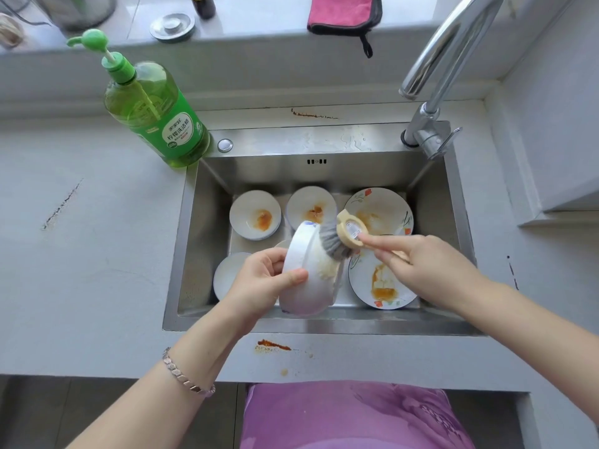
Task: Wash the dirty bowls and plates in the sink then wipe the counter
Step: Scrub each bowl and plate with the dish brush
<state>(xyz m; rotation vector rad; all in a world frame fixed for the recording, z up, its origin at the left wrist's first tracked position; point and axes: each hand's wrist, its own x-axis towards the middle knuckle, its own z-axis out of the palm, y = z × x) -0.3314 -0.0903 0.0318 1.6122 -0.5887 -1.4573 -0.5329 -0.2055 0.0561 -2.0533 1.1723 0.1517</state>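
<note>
Head view. Step in hand: scrubbing a bowl. Centre of frame, over the sink (324,322): white bowl (304,280), tilted, clasped in left hand (262,283) grip. Brush (351,228) held in right hand (418,264) grip, bristles inside the bowl. In the basin behind: soiled plates (382,286), small bowls (256,215). Next, probably: rinsing, with the tap (453,59) to be opened.

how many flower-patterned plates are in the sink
2. One white flower-patterned plate lies at the steel sink's back right; the second plate at front right, partly under the right hand. More may be hidden.
</note>
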